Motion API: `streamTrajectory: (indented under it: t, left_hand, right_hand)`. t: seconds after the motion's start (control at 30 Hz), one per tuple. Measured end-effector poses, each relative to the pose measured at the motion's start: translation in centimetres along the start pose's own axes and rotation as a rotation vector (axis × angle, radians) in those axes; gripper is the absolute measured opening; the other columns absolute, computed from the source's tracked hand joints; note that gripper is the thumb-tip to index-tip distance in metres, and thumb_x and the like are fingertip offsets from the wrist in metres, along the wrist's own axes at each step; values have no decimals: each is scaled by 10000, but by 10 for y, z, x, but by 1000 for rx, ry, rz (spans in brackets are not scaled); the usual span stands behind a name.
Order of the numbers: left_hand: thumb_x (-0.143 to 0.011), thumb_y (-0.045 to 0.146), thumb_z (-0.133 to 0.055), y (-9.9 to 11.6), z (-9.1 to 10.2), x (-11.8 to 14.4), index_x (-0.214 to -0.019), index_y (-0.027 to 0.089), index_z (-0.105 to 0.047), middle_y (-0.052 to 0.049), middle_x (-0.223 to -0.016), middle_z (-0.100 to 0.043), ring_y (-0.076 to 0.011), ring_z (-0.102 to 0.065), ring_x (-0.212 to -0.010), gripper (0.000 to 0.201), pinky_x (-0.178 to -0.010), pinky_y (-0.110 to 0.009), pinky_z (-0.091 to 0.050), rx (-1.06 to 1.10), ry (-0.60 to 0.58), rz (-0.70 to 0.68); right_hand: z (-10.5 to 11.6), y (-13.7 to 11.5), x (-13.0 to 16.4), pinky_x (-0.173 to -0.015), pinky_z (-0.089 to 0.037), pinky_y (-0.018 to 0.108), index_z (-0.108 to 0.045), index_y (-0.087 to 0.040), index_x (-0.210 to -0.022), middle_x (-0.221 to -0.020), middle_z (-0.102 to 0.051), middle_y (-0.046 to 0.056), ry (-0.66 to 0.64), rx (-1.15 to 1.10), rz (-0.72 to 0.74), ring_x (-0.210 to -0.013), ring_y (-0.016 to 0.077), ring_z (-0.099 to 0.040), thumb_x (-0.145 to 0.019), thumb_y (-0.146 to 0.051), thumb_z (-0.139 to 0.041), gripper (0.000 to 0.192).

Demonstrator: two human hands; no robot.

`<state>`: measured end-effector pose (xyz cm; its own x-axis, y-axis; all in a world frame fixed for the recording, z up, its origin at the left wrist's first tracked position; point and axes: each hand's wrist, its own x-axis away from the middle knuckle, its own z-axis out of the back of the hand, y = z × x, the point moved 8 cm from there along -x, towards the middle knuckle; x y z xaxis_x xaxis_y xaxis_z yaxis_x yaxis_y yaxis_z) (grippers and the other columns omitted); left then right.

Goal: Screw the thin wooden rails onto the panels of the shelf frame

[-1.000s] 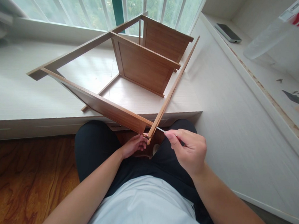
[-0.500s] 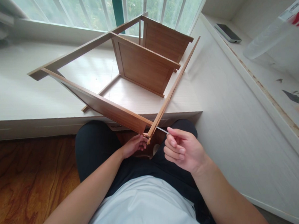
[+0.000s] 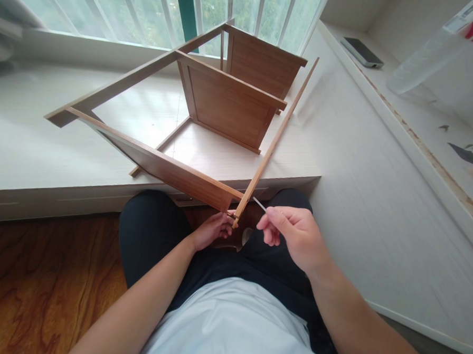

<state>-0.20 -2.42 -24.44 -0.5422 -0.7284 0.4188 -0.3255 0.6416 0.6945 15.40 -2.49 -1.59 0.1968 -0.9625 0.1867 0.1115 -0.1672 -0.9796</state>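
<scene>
My left hand (image 3: 212, 229) cups the near corner of the wooden frame (image 3: 224, 100), fingers (image 3: 226, 225) pressed against the joint where the front panel (image 3: 169, 168) meets the thin side rail (image 3: 276, 137). My right hand (image 3: 296, 238) pinches a slim metal tool (image 3: 259, 203), probably a hex key, its tip at that same corner. The frame rests on the pale tabletop (image 3: 32, 145) by the window (image 3: 150, 8), overhanging my lap. A phone (image 3: 362, 51) lies on the ledge to the right.

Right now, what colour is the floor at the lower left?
Reddish-brown wood grain; the floor shows best in the head view, beside the left hand.
</scene>
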Motion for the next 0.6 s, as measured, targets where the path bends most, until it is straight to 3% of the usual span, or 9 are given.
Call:
streamTrajectory:
  t: [0.13, 0.2, 0.33, 0.6]
  left_hand:
    - [-872, 598, -679, 1, -1, 1, -1260, 167, -608, -116, -1011, -701, -156, -605, -729, 584, -639, -273, -424, -7, 2, -1]
    - [-868, 598, -683, 1, -1, 1, -1268, 170, -601, -114, -1008, -702, -156, -604, -726, 592, -635, -271, -424, -10, 6, 3]
    - [-869, 600, -679, 1, -1, 1, -1260, 172, -606, -106, -993, -702, -154, -606, -720, 584, -636, -272, -428, -7, 13, 5]
    - [-860, 607, -686, -1, 1, -1, -1244, 171, -614, -112, -994, -705, -156, -609, -719, 586, -635, -271, -428, -10, 17, 11]
  right_hand:
    - [4, -38, 14, -665, -541, 274, -758, -191, -926, -801, -769, 46, 164, 552, 513, -688, 158, -696, -1005, -291, -597, 206]
    - [0, -48, 19, -704, -538, 282, -745, -185, -962, -820, -774, 50, 183, 703, 667, -727, 164, -707, -1002, -221, -602, 153]
    - [-3, -54, 22, -709, -533, 274, -729, -184, -993, -825, -778, 50, 211, 826, 771, -726, 156, -709, -998, -176, -610, 119]
    - [-4, -55, 24, -719, -545, 278, -728, -197, -1043, -840, -786, 55, 239, 857, 818, -725, 161, -717, -991, -179, -628, 114]
